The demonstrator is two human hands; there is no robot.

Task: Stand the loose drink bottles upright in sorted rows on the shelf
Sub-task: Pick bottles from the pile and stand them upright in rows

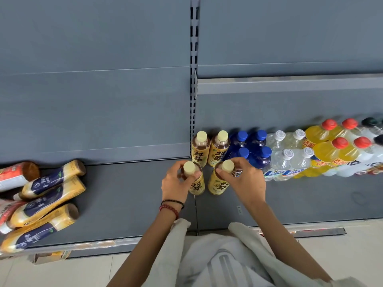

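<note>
Two yellow tea bottles with cream caps stand upright at the front of the grey shelf [128, 204]. My left hand [176, 184] grips the left tea bottle [195, 186] around its neck. My right hand [243, 180] grips the right tea bottle [218, 184] the same way. Two matching tea bottles [209, 149] stand directly behind them against the back panel. Several loose yellow-and-navy bottles [47, 201] lie on their sides in a pile at the shelf's far left.
To the right stand rows of blue bottles [256, 150], clear bottles [290, 156], yellow bottles with red caps [331, 150] and black-capped bottles [373, 129]. A red-labelled bottle [16, 174] lies at the far left. An upright slotted post [194, 79] divides the back panels.
</note>
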